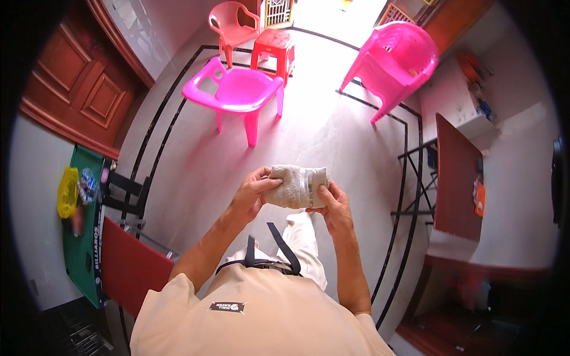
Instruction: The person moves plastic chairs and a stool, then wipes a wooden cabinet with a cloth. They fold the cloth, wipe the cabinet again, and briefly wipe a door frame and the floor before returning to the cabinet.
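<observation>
A small folded towel [289,189], pale grey with a nubby weave, is held up in front of my body at about waist height. My left hand [251,191] grips its left end, thumb on top and fingers beneath. At the opposite end, my right hand [334,204] pinches the cloth with its thumb pressed near some dark printed lettering. A lighter band crosses the towel between my hands. Underneath, the cloth hides part of the floor and of my light trousers [307,240].
A pink plastic chair [242,89] stands ahead, with a red stool [276,49] and an orange chair [234,31] behind. Another pink chair [396,62] is front right. A toy billiard table [84,249] lies left; a brown folding table [458,182] stands right. Beyond is a bright doorway [334,18].
</observation>
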The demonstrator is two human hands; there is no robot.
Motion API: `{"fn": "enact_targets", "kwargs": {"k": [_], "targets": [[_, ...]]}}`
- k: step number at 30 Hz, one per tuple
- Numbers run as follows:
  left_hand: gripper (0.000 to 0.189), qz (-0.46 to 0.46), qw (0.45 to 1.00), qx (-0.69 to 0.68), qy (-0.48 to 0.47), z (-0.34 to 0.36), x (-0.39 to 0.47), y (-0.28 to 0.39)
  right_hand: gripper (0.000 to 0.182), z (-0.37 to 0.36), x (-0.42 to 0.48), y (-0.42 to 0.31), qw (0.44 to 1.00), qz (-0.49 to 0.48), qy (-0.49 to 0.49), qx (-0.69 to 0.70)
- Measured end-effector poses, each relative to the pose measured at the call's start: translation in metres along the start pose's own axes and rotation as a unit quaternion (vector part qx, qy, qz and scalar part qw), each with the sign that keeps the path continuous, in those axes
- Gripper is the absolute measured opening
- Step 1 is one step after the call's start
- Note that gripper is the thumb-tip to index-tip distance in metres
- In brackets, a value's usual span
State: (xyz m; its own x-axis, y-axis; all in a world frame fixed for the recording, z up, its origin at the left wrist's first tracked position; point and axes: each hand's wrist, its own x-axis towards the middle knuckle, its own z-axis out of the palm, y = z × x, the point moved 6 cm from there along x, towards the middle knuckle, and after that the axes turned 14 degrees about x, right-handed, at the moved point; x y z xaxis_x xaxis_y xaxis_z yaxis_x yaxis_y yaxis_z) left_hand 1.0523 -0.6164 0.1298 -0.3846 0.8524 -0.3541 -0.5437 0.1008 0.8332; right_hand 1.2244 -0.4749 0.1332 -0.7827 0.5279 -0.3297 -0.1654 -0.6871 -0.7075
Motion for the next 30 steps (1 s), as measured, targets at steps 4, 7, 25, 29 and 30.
{"fn": "enact_targets", "kwargs": {"k": [4, 7, 25, 29, 30], "targets": [[0.039, 0.010, 1.000, -0.011, 0.005, -0.006, 0.175, 0.055, 0.040, -0.031, 0.174, -0.071, 0.999, -0.004, -0.033, 0.022], [0.028, 0.026, 0.997, -0.054, 0.050, -0.005, 0.288, 0.104, 0.043, -0.034, 0.302, -0.136, 0.998, 0.041, -0.043, -0.019], [0.025, -0.004, 0.997, -0.046, 0.068, -0.008, 0.998, 0.405, 0.037, -0.095, 0.999, -0.520, 0.986, 0.135, -0.064, -0.078], [0.025, -0.023, 0.999, -0.036, 0.012, -0.007, 1.174, 0.479, 0.034, -0.126, 1.149, -0.606, 0.985, 0.134, -0.063, -0.086], [0.024, -0.021, 0.999, -0.040, 0.008, -0.008, 1.220, 0.496, 0.034, -0.128, 1.190, -0.628, 0.985, 0.133, -0.058, -0.094]]}}
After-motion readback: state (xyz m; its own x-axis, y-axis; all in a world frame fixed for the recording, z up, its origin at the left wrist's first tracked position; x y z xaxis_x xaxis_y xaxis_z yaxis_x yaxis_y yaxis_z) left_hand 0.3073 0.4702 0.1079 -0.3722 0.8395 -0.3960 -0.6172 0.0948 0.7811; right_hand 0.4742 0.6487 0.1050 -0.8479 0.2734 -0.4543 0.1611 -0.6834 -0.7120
